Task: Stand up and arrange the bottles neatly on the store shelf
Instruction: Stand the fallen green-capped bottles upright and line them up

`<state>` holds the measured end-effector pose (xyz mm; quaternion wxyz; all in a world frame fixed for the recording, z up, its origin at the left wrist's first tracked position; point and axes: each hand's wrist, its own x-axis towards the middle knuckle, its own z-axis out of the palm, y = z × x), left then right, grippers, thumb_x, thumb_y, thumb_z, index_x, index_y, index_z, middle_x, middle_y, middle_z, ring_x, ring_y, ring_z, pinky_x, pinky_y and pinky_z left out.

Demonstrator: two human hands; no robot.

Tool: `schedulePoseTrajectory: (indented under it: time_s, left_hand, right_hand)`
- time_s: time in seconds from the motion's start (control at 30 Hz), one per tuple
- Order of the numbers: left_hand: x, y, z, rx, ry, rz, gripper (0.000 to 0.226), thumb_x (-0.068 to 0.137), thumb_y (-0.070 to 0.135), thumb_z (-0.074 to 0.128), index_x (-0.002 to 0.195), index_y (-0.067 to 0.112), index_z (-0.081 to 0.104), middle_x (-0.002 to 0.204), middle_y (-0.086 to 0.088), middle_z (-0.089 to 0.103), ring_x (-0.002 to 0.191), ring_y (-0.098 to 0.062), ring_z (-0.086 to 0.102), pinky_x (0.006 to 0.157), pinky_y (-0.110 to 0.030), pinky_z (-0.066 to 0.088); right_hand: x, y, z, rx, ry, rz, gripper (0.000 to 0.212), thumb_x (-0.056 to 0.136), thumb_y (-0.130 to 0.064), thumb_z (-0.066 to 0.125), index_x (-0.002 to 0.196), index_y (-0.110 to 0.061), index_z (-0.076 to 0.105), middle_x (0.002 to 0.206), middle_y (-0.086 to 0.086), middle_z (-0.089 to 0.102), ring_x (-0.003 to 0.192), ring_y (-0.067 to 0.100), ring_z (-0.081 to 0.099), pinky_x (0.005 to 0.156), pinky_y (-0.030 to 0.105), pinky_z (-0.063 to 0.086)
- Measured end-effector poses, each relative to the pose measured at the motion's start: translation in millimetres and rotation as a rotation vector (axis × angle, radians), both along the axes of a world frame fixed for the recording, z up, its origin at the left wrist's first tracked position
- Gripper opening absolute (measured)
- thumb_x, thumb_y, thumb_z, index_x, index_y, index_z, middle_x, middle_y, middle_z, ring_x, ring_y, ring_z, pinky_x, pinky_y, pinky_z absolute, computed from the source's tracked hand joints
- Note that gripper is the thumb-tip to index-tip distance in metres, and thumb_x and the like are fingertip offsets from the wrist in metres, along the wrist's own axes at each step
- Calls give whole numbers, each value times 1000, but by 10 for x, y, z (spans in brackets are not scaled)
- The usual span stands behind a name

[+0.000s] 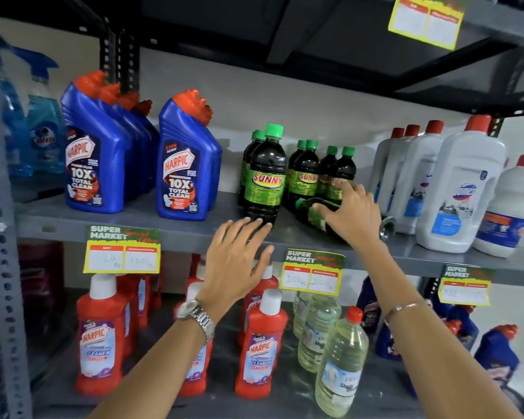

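Fallen bottle [310, 211] lies under your right hand [353, 214], cap toward your left hand [235, 261]; right nearer, fingers spread on it, left open.

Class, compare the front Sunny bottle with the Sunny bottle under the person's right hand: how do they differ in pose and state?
The front Sunny bottle stands upright; the fallen Sunny bottle lies on its side. The front one is untouched, the left hand open just before it; the right hand rests on the fallen one. Both have green caps, dark contents and green labels.
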<state>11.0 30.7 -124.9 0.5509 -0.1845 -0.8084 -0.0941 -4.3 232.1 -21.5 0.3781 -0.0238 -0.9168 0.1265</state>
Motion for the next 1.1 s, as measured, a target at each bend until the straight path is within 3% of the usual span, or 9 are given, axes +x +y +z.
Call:
schedulePoseTrajectory:
  time_s: [0.1,0.2,0.37,0.5,0.63,0.9,1.0,1.1]
  left_hand:
    - [5,377,72,-2,-51,-80,39,92,36,44,114,14,66,111,-2,68,103,-20,62,90,-33,39]
    - [-38,524,73,-53,-44,-38,39,92,39,41,104,14,69,100,1,71,91,-19,66,79,-30,36]
    - [-56,534,44,-65,-26,22,38,92,39,41,102,16,70,97,4,72,88,-17,66,77,-29,36]
    - [-47,532,38,-46,-24,3,37,91,40,43,102,19,71,99,7,71,90,-14,66,79,-27,37]
    - [-13,540,57,-38,-45,-12,37,92,41,42,103,19,70,100,7,72,91,-12,66,80,-25,36]
    - [-36,529,35,-95,-12,34,36,93,40,43,105,18,70,101,6,72,94,-11,66,81,-25,40]
    - [-40,529,40,-90,12,32,37,94,41,43,103,18,71,101,7,72,93,-11,66,81,-25,42]
    - [-53,527,29,-81,39,20,38,94,41,42,102,18,71,101,7,72,93,-11,66,82,-25,42]
  right_hand:
    - [-95,197,87,27,-221,-25,68,76,-64,57,113,-7,56,117,18,62,108,37,59,83,42,48]
    - [-159,237,169,51,-299,0,64,72,-67,59,96,-7,58,108,14,65,102,34,61,72,34,42]
    - [-224,226,230,113,-356,13,75,66,-65,66,113,-8,52,116,13,63,109,33,58,78,35,40]
    - [-264,264,175,129,-317,21,78,67,-64,64,119,-9,45,116,12,61,109,32,57,78,35,38]
    - [-294,344,130,7,-268,86,76,68,-67,61,116,-11,45,109,9,64,104,30,59,76,34,33]
    - [-282,238,-34,-492,-4,226,71,77,-59,58,131,-17,39,116,10,65,112,33,58,82,34,36]
    - [-288,167,-92,-556,17,290,83,75,-57,64,138,-15,30,130,11,56,118,34,54,90,40,41]
    - [-288,129,-129,-506,27,294,91,71,-52,71,139,-11,26,139,12,42,119,35,52,89,44,45]
